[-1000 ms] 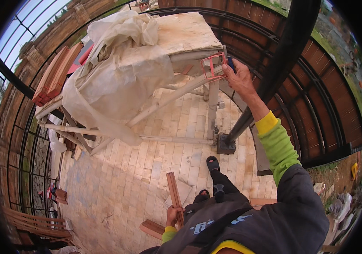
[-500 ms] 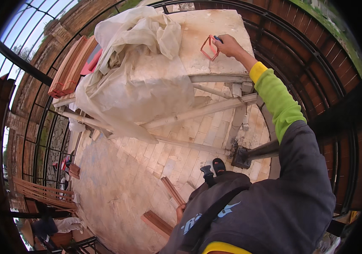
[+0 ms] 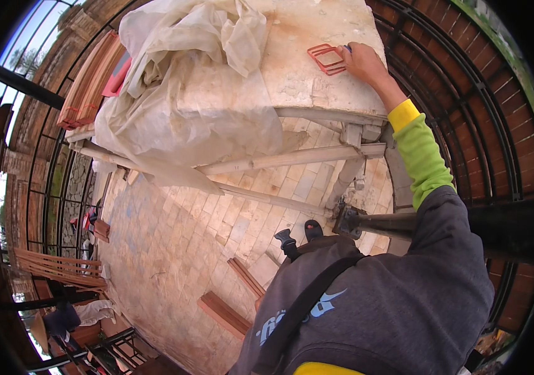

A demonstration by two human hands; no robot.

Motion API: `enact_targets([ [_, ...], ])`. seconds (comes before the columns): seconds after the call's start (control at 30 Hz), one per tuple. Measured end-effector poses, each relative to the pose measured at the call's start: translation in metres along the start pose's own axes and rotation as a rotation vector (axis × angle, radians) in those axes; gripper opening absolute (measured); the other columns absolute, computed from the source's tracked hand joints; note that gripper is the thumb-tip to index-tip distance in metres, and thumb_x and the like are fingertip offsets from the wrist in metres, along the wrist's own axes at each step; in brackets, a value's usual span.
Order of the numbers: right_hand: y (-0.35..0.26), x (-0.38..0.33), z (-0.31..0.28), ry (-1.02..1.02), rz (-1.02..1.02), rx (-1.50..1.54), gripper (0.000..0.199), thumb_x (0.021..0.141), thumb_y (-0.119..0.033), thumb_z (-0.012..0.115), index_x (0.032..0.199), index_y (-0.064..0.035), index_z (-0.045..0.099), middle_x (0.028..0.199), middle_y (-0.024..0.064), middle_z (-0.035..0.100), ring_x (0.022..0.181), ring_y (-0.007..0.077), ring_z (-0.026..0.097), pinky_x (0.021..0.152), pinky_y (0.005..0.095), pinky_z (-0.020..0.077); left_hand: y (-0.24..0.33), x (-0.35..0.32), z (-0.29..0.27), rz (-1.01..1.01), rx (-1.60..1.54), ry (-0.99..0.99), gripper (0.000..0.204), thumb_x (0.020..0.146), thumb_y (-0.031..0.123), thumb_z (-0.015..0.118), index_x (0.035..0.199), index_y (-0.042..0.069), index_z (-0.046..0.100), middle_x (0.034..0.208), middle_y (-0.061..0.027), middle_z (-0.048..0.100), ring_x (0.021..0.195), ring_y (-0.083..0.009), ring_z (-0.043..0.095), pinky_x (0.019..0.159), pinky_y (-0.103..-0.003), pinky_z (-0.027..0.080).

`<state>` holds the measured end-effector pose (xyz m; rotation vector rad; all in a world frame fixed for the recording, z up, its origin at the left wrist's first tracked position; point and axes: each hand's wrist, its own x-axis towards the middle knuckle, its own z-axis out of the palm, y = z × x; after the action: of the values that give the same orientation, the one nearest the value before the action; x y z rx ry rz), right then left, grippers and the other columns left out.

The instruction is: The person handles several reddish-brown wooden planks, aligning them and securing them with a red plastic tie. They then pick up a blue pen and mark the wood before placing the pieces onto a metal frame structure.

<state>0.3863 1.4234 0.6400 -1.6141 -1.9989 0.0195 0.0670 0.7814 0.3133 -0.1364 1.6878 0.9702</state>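
At the far right of a pale tabletop [image 3: 317, 94], my right hand [image 3: 363, 61] is closed on a thin red strap bent into four-cornered loops [image 3: 326, 60]. A small dark blue piece shows at its fingertips; its kind is unclear. Low in front of me, my left hand [image 3: 259, 302] is mostly hidden by my shirt. It is closed around long reddish-brown wooden strips [image 3: 246, 277], which point up and leftward. Beside them, more brown wooden strips [image 3: 223, 314] lie over the floor, their near end hidden behind my body.
A crumpled translucent plastic sheet [image 3: 182, 119] drapes over the table's left and front. Bundled wooden strips [image 3: 92, 78] lie at its far left corner. A black metal post [image 3: 392, 225] stands at right. At lower left, a person in a straw hat [image 3: 60, 326] is near a wooden rack [image 3: 60, 267].
The view has shifted, and the table sits higher in it. My right hand has moved rightward with the red strap, whose loops now lie flatter and more spread. Less of my left hand shows.
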Motion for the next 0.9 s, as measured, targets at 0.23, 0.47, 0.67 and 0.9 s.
enact_targets([
  [0.23, -0.011, -0.035, -0.026, -0.033, -0.163, 0.156, 0.025, 0.092, -0.018, 0.053, 0.1, 0.0031, 0.063, 0.091, 0.0258, 0.064, 0.09, 0.0449, 0.06, 0.08, 0.0466, 0.0476, -0.002, -0.019, 0.005, 0.001, -0.006, 0.064, 0.02, 0.067, 0.005, 0.066, 0.084, -0.005, 0.06, 0.076, -0.0094, 0.064, 0.063, -0.018, 0.06, 0.057, -0.029, 0.048],
  [0.47, -0.024, -0.069, -0.011, -0.071, -0.42, 0.081, 0.023, 0.089, -0.011, 0.056, 0.11, -0.004, 0.064, 0.102, 0.0187, 0.063, 0.096, 0.0375, 0.058, 0.084, 0.0428, 0.0469, 0.002, -0.053, 0.018, 0.072, -0.023, 0.221, 0.029, 0.064, 0.006, 0.069, 0.088, -0.006, 0.058, 0.077, -0.0114, 0.065, 0.062, -0.0197, 0.06, 0.058, -0.03, 0.049],
  [0.67, -0.005, -0.069, -0.008, 0.013, -0.328, -0.015, 0.033, 0.098, -0.026, 0.049, 0.118, -0.0049, 0.064, 0.115, 0.0183, 0.064, 0.108, 0.0315, 0.061, 0.091, 0.0376, 0.0468, 0.028, -0.085, -0.002, 0.225, -0.119, 0.411, 0.049, 0.055, 0.005, 0.076, 0.099, -0.003, 0.057, 0.086, -0.0106, 0.063, 0.075, -0.0199, 0.061, 0.07, -0.031, 0.051],
  [0.9, -0.017, -0.069, -0.003, 0.358, -0.462, -0.058, 0.033, 0.096, -0.028, 0.053, 0.115, -0.0034, 0.065, 0.111, 0.0168, 0.066, 0.101, 0.0333, 0.063, 0.087, 0.0394, 0.0493, 0.029, -0.11, -0.049, 0.682, -0.322, 0.604, 0.061, 0.052, 0.01, 0.08, 0.106, -0.003, 0.056, 0.088, -0.0087, 0.063, 0.079, -0.0189, 0.061, 0.076, -0.031, 0.05],
])
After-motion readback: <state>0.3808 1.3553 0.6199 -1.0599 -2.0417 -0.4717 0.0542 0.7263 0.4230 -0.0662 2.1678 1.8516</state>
